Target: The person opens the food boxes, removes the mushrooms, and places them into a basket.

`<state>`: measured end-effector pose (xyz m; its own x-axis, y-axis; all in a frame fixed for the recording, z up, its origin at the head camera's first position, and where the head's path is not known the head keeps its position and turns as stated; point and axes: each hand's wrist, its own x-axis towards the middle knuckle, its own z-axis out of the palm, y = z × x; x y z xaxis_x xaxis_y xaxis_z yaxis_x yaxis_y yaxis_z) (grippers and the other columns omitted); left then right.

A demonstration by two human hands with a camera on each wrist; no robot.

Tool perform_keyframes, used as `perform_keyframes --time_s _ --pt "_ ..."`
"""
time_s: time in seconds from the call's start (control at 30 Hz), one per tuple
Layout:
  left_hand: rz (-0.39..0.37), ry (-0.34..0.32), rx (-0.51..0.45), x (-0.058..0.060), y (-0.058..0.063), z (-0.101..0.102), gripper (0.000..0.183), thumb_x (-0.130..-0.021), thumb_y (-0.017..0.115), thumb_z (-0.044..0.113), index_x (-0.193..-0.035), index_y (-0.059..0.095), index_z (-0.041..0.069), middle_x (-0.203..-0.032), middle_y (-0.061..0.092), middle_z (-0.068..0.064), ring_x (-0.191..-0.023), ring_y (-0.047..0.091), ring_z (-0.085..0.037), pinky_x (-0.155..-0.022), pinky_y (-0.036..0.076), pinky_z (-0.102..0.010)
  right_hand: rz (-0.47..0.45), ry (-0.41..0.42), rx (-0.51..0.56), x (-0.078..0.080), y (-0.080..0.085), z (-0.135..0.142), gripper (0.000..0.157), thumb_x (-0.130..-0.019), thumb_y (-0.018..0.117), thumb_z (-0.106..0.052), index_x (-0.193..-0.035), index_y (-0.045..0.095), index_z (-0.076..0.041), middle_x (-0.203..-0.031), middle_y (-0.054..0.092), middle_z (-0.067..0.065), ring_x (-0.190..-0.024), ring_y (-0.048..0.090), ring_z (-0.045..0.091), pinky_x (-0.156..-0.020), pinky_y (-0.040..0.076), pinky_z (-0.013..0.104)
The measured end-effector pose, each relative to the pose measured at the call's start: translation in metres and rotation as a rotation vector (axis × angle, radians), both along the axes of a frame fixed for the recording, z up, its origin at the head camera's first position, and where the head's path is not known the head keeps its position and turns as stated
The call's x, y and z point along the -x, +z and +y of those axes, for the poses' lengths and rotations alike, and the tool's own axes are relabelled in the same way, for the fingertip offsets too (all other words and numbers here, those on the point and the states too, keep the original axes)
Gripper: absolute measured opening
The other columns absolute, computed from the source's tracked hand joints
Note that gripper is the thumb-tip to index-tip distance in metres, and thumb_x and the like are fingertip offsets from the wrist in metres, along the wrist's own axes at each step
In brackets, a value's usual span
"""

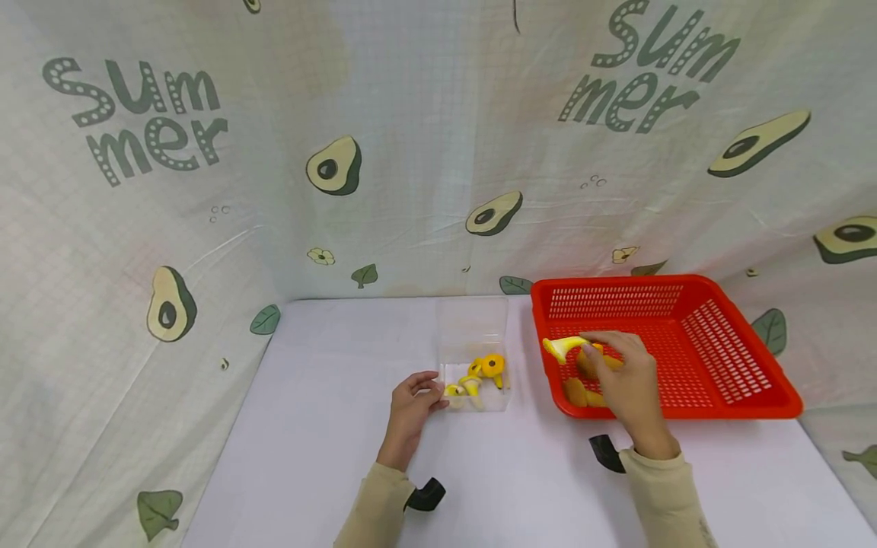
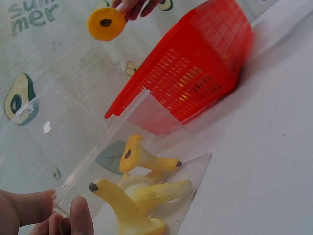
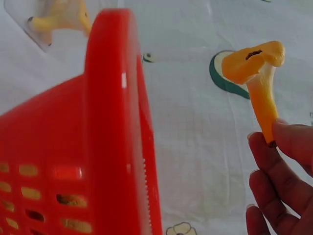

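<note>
yellow mushroom (image 1: pixel 563 348) | aloft, cap leftward, near red basket (image 1: pixel 630 281) | clear box (image 1: pixel 492 401) | open

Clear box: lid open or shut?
Open. In the head view, the lid is tilted back at the far side of the clear box, leaving the yellow mushroom-shaped pieces inside uncovered.

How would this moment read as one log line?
Right hand: pinches yellow mushroom by stem, near red basket | Left hand: holds clear box | Box: lid open, several mushrooms inside
</note>
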<state>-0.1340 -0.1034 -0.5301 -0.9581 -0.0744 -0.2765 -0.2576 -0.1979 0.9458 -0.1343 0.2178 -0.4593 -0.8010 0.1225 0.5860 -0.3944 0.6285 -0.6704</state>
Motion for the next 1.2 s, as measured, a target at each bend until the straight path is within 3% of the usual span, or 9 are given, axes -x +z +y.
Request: perform_keyframes --time_s 0.23,0.37,0.57,0.73,1.2 --pt "0.003 -0.002 0.007 0.002 -0.001 0.001 0.036 -0.097 0.068 -0.008 -0.131 0.059 -0.018 -0.099 0.057 -0.008 -0.081 0.062 -0.015 -0.073 0.065 -0.025 -0.050 -0.066 -0.027 -0.002 0.000 0.014 0.020 -0.091 0.077 0.009 -0.111 0.077 0.005 -0.107 0.077 0.024 -0.095 0.056 0.032 -0.078 0.040 0.023" --pt "0.004 -0.003 0.008 0.002 0.000 0.001 0.036 -0.097 0.068 -0.008 -0.130 0.059 -0.017 -0.099 0.057 -0.008 -0.081 0.062 -0.015 -0.073 0.065 -0.025 -0.115 -0.092 -0.052 -0.003 -0.001 0.021 0.021 -0.094 0.075 0.006 -0.115 0.077 0.005 -0.113 0.075 0.026 -0.100 0.057 0.036 -0.079 0.042 0.026" --pt "0.007 -0.005 0.010 0.002 0.002 0.001 0.035 -0.097 0.069 -0.007 -0.130 0.060 -0.016 -0.099 0.057 -0.008 -0.081 0.062 -0.015 -0.073 0.065 -0.026 -0.212 -0.114 -0.145 0.000 -0.004 0.029 0.025 -0.098 0.072 0.001 -0.123 0.073 0.005 -0.123 0.070 0.029 -0.104 0.055 0.042 -0.082 0.045 0.046" --pt "0.007 -0.004 0.008 0.001 0.003 0.001 0.035 -0.097 0.068 -0.007 -0.130 0.059 -0.017 -0.099 0.058 -0.008 -0.080 0.062 -0.015 -0.073 0.065 -0.026 -0.210 -0.062 -0.177 0.000 -0.006 0.021 0.027 -0.094 0.075 0.004 -0.121 0.074 0.004 -0.121 0.071 0.027 -0.103 0.055 0.041 -0.082 0.046 0.047" --pt "0.010 0.005 -0.009 0.000 0.000 0.000 0.037 -0.097 0.068 -0.009 -0.131 0.058 -0.018 -0.099 0.058 -0.008 -0.078 0.061 -0.015 -0.072 0.065 -0.027 -0.040 0.189 -0.387 0.006 -0.018 -0.042 0.031 -0.080 0.091 0.001 -0.108 0.080 -0.004 -0.108 0.075 0.012 -0.102 0.064 0.034 -0.089 0.058 0.052"
